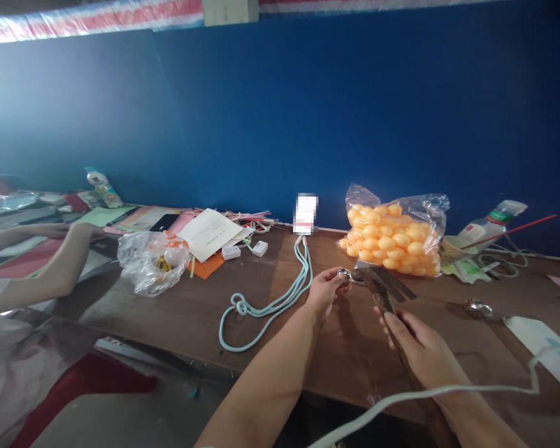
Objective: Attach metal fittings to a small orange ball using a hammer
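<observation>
My right hand (415, 339) is wrapped round the worn handle of a claw hammer (378, 283). The hammer's head is dark, with its forked claw pointing to the right. Just left of the head, my left hand (327, 292) pinches a small shiny silver piece (343, 274) whose kind I cannot make out. The hammer's head is very near this piece; whether they touch is unclear. Behind both hands stands a clear plastic bag (396, 233) full of orange-yellow balls. A similar shiny silver piece (478, 308) lies on the brown table (345, 367) to the right.
A white cable (420, 394) crosses in front of my right forearm. Pale blue cord (266, 311) with a white card (305, 214) lies left of my hands. Further left are a crumpled plastic bag (152, 264), papers (210, 233) and another person's arm (72, 261). A bottle (494, 224) lies tilted at right.
</observation>
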Motion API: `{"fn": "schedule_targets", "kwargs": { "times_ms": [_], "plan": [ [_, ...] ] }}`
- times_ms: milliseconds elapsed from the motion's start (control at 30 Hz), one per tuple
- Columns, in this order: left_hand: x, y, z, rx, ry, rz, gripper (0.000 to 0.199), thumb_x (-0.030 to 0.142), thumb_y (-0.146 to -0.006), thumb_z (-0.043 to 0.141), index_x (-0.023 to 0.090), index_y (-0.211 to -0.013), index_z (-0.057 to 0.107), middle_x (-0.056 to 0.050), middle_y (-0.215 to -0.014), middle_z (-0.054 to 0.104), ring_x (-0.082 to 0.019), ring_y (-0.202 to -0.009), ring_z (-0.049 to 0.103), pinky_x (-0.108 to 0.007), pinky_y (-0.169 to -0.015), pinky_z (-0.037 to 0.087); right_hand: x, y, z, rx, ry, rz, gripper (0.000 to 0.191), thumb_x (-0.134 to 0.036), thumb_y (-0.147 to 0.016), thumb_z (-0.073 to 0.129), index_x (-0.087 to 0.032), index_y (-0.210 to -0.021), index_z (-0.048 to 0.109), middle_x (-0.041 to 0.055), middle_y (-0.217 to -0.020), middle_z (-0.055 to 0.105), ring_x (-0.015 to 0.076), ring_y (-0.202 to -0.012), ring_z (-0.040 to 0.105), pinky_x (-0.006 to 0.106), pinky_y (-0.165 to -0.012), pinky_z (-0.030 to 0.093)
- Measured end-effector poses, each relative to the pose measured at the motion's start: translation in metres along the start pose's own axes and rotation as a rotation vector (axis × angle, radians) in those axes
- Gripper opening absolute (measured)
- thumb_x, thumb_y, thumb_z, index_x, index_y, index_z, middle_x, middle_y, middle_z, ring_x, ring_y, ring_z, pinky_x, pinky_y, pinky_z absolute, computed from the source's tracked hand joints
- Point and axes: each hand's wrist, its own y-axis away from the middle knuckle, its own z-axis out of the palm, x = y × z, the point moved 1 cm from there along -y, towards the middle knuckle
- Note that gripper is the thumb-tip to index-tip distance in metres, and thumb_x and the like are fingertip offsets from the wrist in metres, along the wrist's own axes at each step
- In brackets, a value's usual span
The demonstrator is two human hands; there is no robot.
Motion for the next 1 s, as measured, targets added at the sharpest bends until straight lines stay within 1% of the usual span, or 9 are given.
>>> {"fn": "schedule_targets", "kwargs": {
  "times_ms": [67, 167, 267, 367, 467, 567, 633, 800, 1000],
  "plan": [
    [0.0, 0.0, 0.0, 0.013, -0.015, 0.004, 0.034, 0.026, -0.061, 0.078, 0.011, -0.089, 0.067, -0.008, -0.084, 0.066, -0.012, -0.069, 0.06, -0.029, -0.07, 0.049, 0.001, 0.0, 0.001, -0.013, 0.005, 0.001, 0.048, -0.056, -0.084, 0.044, -0.018, -0.107, 0.063, 0.0063, -0.084, 0.069, 0.0179, -0.066, 0.062, 0.027, -0.061, 0.048],
    [-0.001, 0.0, 0.001, 0.025, -0.053, -0.003, 0.035, 0.025, -0.059, 0.079, 0.011, -0.089, 0.068, -0.008, -0.083, 0.065, -0.012, -0.068, 0.06, -0.028, -0.067, 0.049, 0.001, 0.0, 0.002, -0.047, 0.039, 0.009, 0.045, -0.057, -0.084, 0.044, -0.019, -0.096, 0.064, 0.0058, -0.081, 0.069, 0.0182, -0.066, 0.062, 0.026, -0.06, 0.048],
    [-0.001, 0.0, 0.001, 0.014, -0.053, -0.001, 0.035, 0.026, -0.059, 0.079, 0.011, -0.089, 0.068, -0.007, -0.083, 0.065, -0.012, -0.068, 0.06, -0.027, -0.066, 0.049, -0.001, 0.001, 0.002, -0.04, 0.067, 0.005, 0.043, -0.057, -0.083, 0.044, -0.02, -0.091, 0.065, 0.0053, -0.08, 0.07, 0.0179, -0.065, 0.062, 0.026, -0.059, 0.047],
    [0.0, 0.0, 0.001, 0.017, -0.044, 0.014, 0.034, 0.026, -0.058, 0.08, 0.011, -0.087, 0.068, -0.007, -0.081, 0.065, -0.011, -0.066, 0.058, -0.026, -0.066, 0.049, -0.001, 0.002, 0.001, -0.01, 0.065, -0.004, 0.044, -0.056, -0.083, 0.045, -0.019, -0.096, 0.065, 0.0052, -0.08, 0.07, 0.0174, -0.064, 0.062, 0.026, -0.061, 0.047],
    [-0.001, 0.0, 0.001, 0.019, -0.053, 0.017, 0.034, 0.026, -0.059, 0.079, 0.01, -0.087, 0.069, -0.007, -0.081, 0.065, -0.011, -0.066, 0.058, -0.027, -0.067, 0.048, 0.002, 0.002, 0.002, -0.029, 0.023, 0.006, 0.048, -0.057, -0.084, 0.043, -0.018, -0.103, 0.063, 0.0059, -0.081, 0.069, 0.0174, -0.065, 0.062, 0.026, -0.061, 0.048],
    [-0.002, 0.0, 0.001, 0.023, -0.057, -0.005, 0.033, 0.025, -0.06, 0.079, 0.01, -0.087, 0.069, -0.007, -0.08, 0.065, -0.012, -0.066, 0.059, -0.028, -0.068, 0.049, 0.007, 0.001, 0.006, -0.062, 0.013, 0.011, 0.047, -0.057, -0.084, 0.043, -0.017, -0.099, 0.063, 0.0062, -0.081, 0.069, 0.0174, -0.063, 0.061, 0.027, -0.059, 0.047],
    [-0.001, 0.0, 0.001, 0.016, -0.04, -0.015, 0.031, 0.025, -0.061, 0.078, 0.01, -0.087, 0.069, -0.007, -0.079, 0.065, -0.012, -0.066, 0.059, -0.028, -0.068, 0.049, 0.008, 0.001, 0.006, -0.049, 0.02, 0.001, 0.047, -0.057, -0.085, 0.043, -0.017, -0.099, 0.064, 0.0057, -0.079, 0.069, 0.0172, -0.063, 0.061, 0.026, -0.059, 0.047],
    [0.001, 0.0, 0.0, 0.041, 0.01, -0.03, 0.026, 0.021, -0.065, 0.075, 0.01, -0.088, 0.067, -0.007, -0.08, 0.065, -0.011, -0.067, 0.059, -0.029, -0.071, 0.049, 0.005, 0.003, -0.002, -0.003, -0.004, -0.01, 0.049, -0.056, -0.085, 0.044, -0.017, -0.106, 0.063, 0.0058, -0.081, 0.068, 0.0174, -0.066, 0.061, 0.026, -0.06, 0.048],
    [0.001, -0.002, -0.002, 0.026, 0.013, -0.032, 0.024, 0.02, -0.067, 0.073, 0.01, -0.089, 0.066, -0.007, -0.081, 0.065, -0.012, -0.068, 0.06, -0.03, -0.072, 0.049, 0.003, 0.007, -0.007, 0.014, -0.015, -0.008, 0.048, -0.055, -0.084, 0.046, -0.017, -0.107, 0.064, 0.0053, -0.074, 0.067, 0.0181, -0.062, 0.061, 0.027, -0.059, 0.048]
  ]
}}
